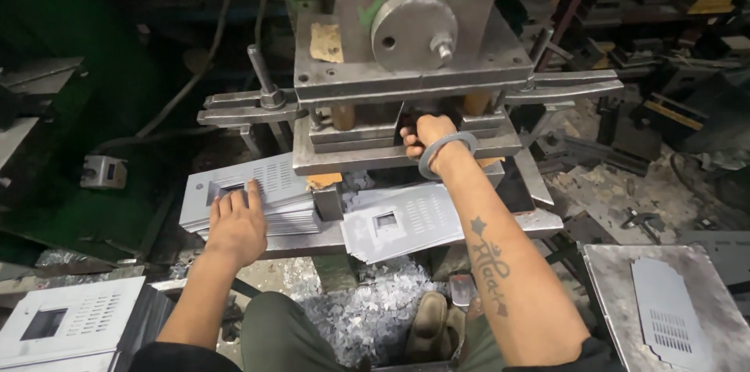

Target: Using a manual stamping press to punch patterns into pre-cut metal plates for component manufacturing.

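My left hand (237, 219) lies flat, fingers spread, on top of a stack of grey punched metal plates (269, 196) on the press bed. My right hand (426, 136) reaches into the gap between the upper and lower die blocks of the grey press (410, 67), with a metal bangle (445, 153) on its wrist. Its fingertips are hidden inside the gap, so what they touch cannot be made out. A second pile of punched plates (402, 219) with a square cut-out lies below my right forearm.
Metal scrap chips (367, 313) cover the floor around my sandalled foot (428, 325). A white punched panel (66, 317) lies at the lower left. A grey plate on a metal stand (664, 302) sits at the lower right. Dark tooling crowds the right side.
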